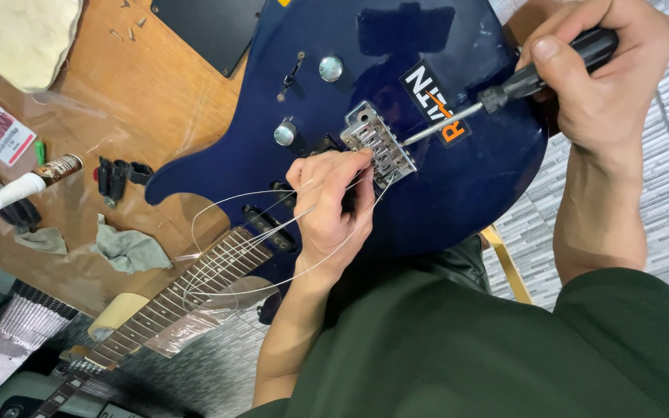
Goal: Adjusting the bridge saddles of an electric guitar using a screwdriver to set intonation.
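On the brown wooden surface (118, 116), a small white-capped brown bottle (32, 179) and crumpled grey rags (127, 249) are kept at the far left. The glossy dark-blue electric guitar (443, 186) is laid flat. Loose steel strings (234, 255) are held aside by the left hand (331, 205), its fingers bent and pressed at the chrome bridge (377, 143). The black-handled screwdriver (505, 91) is gripped by the closed right hand (602, 70), tip at the bridge, wrist bent.

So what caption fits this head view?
Right hand puts a screwdriver to a blue guitar's bridge; left hand steadies it.
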